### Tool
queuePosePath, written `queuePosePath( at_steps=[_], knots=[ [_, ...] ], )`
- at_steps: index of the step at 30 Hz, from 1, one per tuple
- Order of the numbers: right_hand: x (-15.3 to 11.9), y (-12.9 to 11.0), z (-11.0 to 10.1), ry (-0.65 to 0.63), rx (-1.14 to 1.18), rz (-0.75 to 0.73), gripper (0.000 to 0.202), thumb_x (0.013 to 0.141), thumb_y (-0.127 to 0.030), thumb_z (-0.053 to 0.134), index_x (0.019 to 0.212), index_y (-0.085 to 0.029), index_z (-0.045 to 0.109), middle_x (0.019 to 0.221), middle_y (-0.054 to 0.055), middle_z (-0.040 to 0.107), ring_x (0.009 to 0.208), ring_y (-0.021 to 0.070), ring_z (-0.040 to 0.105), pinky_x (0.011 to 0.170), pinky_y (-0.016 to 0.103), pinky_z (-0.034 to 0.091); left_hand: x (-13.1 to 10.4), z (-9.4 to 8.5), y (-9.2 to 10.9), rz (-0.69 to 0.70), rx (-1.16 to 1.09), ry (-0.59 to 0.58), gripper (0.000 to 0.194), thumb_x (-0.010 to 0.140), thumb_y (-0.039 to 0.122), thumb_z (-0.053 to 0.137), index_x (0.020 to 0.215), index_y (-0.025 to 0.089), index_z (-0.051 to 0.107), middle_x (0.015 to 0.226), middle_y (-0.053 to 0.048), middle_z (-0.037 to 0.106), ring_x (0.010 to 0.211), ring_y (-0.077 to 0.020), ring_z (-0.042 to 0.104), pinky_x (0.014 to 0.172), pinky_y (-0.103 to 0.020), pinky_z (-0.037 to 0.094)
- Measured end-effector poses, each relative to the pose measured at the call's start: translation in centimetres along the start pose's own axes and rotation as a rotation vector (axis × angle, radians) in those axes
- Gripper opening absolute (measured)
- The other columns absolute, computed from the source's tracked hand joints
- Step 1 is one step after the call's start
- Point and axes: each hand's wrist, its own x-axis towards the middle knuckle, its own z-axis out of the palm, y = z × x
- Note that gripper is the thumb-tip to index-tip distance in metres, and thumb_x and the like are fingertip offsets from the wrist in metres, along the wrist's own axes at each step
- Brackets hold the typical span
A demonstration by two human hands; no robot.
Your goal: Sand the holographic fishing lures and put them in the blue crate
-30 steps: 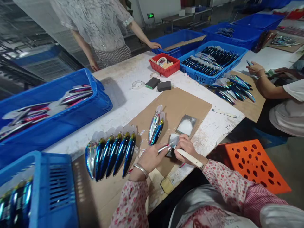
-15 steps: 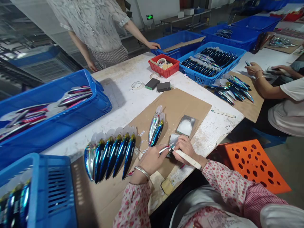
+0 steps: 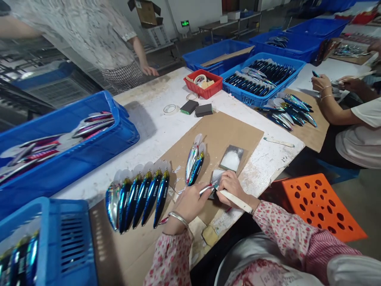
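My left hand (image 3: 189, 201) is closed around a fishing lure (image 3: 206, 189), of which only a silvery, red-edged end shows past the fingers. My right hand (image 3: 232, 187) grips a slim tool with a flat white handle (image 3: 238, 201), its tip meeting the lure; the exact contact is hidden by the fingers. Just beyond lie two shiny lures (image 3: 195, 161) with clear lips on the cardboard sheet (image 3: 229, 129). A dark block with white powder (image 3: 231, 157) sits close to my right hand. Left of my hands, several blue-black lures (image 3: 145, 196) lie in a row.
Blue crates (image 3: 119, 123) and a lighter blue basket (image 3: 71, 234) with lures stand at left. A red bin (image 3: 205, 92) holds tape; dark blocks (image 3: 189, 106) lie nearby. An orange stool (image 3: 323, 206) is at right. Co-workers (image 3: 342, 107) are at right and across the table.
The person across the table has shifted left and taken a hand off the far blue crate. My hands stay nearly in place on the lure and tool.
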Motion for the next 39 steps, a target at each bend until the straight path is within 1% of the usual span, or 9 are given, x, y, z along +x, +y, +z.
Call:
queuePosePath(
  at_steps=[2, 6, 12, 16, 20, 25, 30, 33, 39],
  knots=[
    [0.0, 0.0, 0.0, -0.003, 0.001, -0.005, 0.013, 0.078, -0.018, 0.054, 0.070, -0.021, 0.044, 0.064, 0.000, 0.050, 0.076, 0.0191, 0.048, 0.076, 0.037, 0.039, 0.0, 0.1, 0.0, 0.023, -0.018, -0.002, 0.033, 0.092, 0.038, 0.042, 0.112, 0.030, 0.067, 0.108, -0.003, 0.073, 0.098, -0.0188, 0.067, 0.080, -0.026, 0.046],
    [0.0, 0.0, -0.1, -0.014, 0.007, -0.007, 0.012, 0.077, -0.019, 0.052, 0.069, -0.022, 0.044, 0.063, -0.001, 0.050, 0.078, 0.0195, 0.049, 0.078, 0.038, 0.039, -0.1, 0.3, -0.1, 0.021, 0.015, 0.014, 0.035, 0.092, 0.039, 0.041, 0.112, 0.029, 0.067, 0.110, -0.004, 0.072, 0.098, -0.0205, 0.067, 0.081, -0.028, 0.047],
    [0.1, -0.1, -0.4, -0.013, 0.056, -0.029, 0.013, 0.078, -0.020, 0.049, 0.068, -0.022, 0.042, 0.062, -0.001, 0.048, 0.078, 0.0197, 0.049, 0.078, 0.039, 0.038, -0.2, 0.5, 0.2, 0.035, 0.046, 0.029, 0.035, 0.093, 0.037, 0.040, 0.114, 0.028, 0.066, 0.113, -0.005, 0.071, 0.100, -0.0205, 0.066, 0.084, -0.029, 0.047],
    [0.1, 0.0, -0.2, 0.019, 0.057, -0.032, 0.011, 0.079, -0.019, 0.052, 0.072, -0.022, 0.044, 0.065, -0.001, 0.050, 0.077, 0.0193, 0.050, 0.078, 0.038, 0.040, -0.2, 0.4, 0.2, 0.043, 0.028, 0.027, 0.035, 0.093, 0.038, 0.040, 0.113, 0.027, 0.067, 0.111, -0.005, 0.071, 0.099, -0.0194, 0.066, 0.084, -0.028, 0.047],
    [0.0, 0.1, 0.0, 0.013, 0.035, -0.025, 0.010, 0.079, -0.019, 0.053, 0.074, -0.022, 0.045, 0.067, -0.001, 0.051, 0.076, 0.0190, 0.050, 0.078, 0.038, 0.039, -0.1, 0.5, 0.0, 0.069, 0.020, 0.030, 0.035, 0.093, 0.036, 0.039, 0.110, 0.026, 0.068, 0.110, -0.006, 0.071, 0.099, -0.0208, 0.066, 0.083, -0.030, 0.048],
    [-0.1, 0.1, 0.1, 0.003, 0.025, -0.020, 0.011, 0.077, -0.018, 0.052, 0.071, -0.022, 0.043, 0.065, -0.001, 0.050, 0.077, 0.0193, 0.049, 0.079, 0.038, 0.038, -0.3, 0.7, 0.3, 0.043, 0.088, 0.051, 0.035, 0.093, 0.035, 0.038, 0.112, 0.025, 0.066, 0.112, -0.006, 0.071, 0.100, -0.0230, 0.066, 0.080, -0.031, 0.047],
    [0.1, -0.1, -0.3, -0.010, 0.039, -0.023, 0.013, 0.074, -0.017, 0.051, 0.069, -0.022, 0.041, 0.062, -0.002, 0.048, 0.076, 0.0190, 0.049, 0.079, 0.038, 0.036, -0.7, 0.6, 1.2, 0.007, 0.188, 0.047, 0.034, 0.094, 0.036, 0.035, 0.109, 0.025, 0.064, 0.108, -0.007, 0.071, 0.094, -0.0231, 0.067, 0.074, -0.030, 0.046],
    [0.1, -0.2, -0.5, -0.032, 0.066, -0.039, 0.013, 0.074, -0.019, 0.049, 0.067, -0.022, 0.039, 0.062, -0.001, 0.047, 0.077, 0.0196, 0.049, 0.080, 0.039, 0.036, -0.9, 0.6, 1.5, -0.015, 0.219, 0.044, 0.034, 0.094, 0.035, 0.035, 0.107, 0.024, 0.064, 0.105, -0.008, 0.071, 0.092, -0.0231, 0.068, 0.074, -0.030, 0.046],
    [-0.1, 0.1, -0.1, 0.037, 0.077, -0.011, 0.013, 0.075, -0.017, 0.050, 0.070, -0.023, 0.040, 0.063, -0.002, 0.046, 0.070, 0.0176, 0.048, 0.076, 0.036, 0.040, -0.8, 0.8, 1.3, -0.009, 0.205, 0.062, 0.034, 0.094, 0.036, 0.035, 0.108, 0.025, 0.064, 0.106, -0.007, 0.071, 0.094, -0.0220, 0.067, 0.076, -0.029, 0.046]
  ],
)
